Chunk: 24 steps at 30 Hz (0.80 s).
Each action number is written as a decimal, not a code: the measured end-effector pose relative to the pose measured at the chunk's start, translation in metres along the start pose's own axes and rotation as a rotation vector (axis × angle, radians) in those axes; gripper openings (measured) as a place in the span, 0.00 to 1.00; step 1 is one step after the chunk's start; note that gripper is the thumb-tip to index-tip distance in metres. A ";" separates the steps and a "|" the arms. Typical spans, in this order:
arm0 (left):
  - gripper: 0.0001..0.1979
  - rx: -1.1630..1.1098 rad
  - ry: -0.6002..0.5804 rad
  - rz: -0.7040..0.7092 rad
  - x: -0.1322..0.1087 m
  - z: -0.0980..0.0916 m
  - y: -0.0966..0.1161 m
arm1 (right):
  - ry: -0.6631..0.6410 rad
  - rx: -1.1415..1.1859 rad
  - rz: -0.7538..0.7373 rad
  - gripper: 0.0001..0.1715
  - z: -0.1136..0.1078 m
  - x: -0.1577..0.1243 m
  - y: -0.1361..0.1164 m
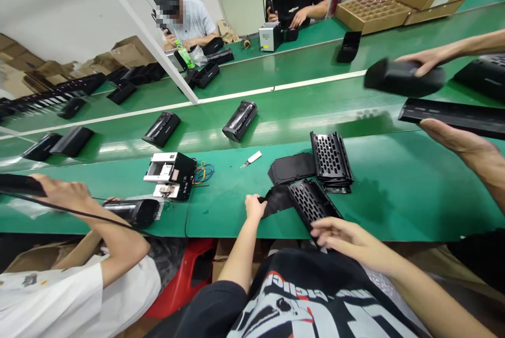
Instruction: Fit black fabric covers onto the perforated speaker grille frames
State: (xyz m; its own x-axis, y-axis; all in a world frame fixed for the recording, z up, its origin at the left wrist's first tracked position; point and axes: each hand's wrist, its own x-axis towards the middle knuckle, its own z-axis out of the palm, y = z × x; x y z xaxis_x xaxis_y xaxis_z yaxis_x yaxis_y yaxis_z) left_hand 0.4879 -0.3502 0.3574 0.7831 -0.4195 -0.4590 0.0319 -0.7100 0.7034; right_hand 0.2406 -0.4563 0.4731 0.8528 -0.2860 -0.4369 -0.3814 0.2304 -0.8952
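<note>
My left hand (255, 206) pinches the left edge of a thin black sheet (279, 199) on the green bench. The sheet's right end meets a black perforated panel (312, 200) with slotted holes, which lies slanted near the front edge. Over that panel's lower end is my right hand (335, 234), its fingers loosely bent and apart; whether they touch the panel I cannot tell. Behind the sheet lies a pile of black sheets (291, 165). Beside the pile, several more perforated panels (330, 155) are stacked.
A white-tipped blade tool (252, 159) and a small black-and-white machine (173, 175) with coiled wires are to the left. Black housings (240, 120) sit on the conveyor (205, 117). A co-worker's hands (453, 138) hold black parts at right; another co-worker's arm (114, 227) is at left.
</note>
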 end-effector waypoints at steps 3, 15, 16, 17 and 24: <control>0.10 -0.171 -0.080 0.002 -0.010 0.000 -0.007 | 0.084 -0.137 -0.022 0.13 0.022 0.037 0.016; 0.15 -0.913 -0.409 -0.194 -0.069 0.000 0.000 | 0.202 -0.840 -0.329 0.07 0.063 0.112 0.045; 0.16 -0.914 -0.424 -0.196 -0.070 0.001 0.002 | 0.200 -0.837 -0.340 0.07 0.060 0.112 0.047; 0.16 -0.912 -0.431 -0.198 -0.071 0.001 0.003 | 0.195 -0.827 -0.355 0.07 0.058 0.112 0.049; 0.16 -0.893 -0.383 -0.132 -0.075 0.005 0.013 | 0.269 -0.541 -0.375 0.11 0.047 0.113 0.047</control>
State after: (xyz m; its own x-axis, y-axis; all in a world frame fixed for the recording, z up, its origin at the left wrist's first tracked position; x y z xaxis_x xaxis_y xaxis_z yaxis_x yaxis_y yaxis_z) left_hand 0.4265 -0.3309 0.3977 0.4896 -0.6348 -0.5977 0.6866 -0.1418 0.7131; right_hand 0.3357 -0.4342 0.3857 0.8702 -0.4915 -0.0347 -0.2624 -0.4027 -0.8769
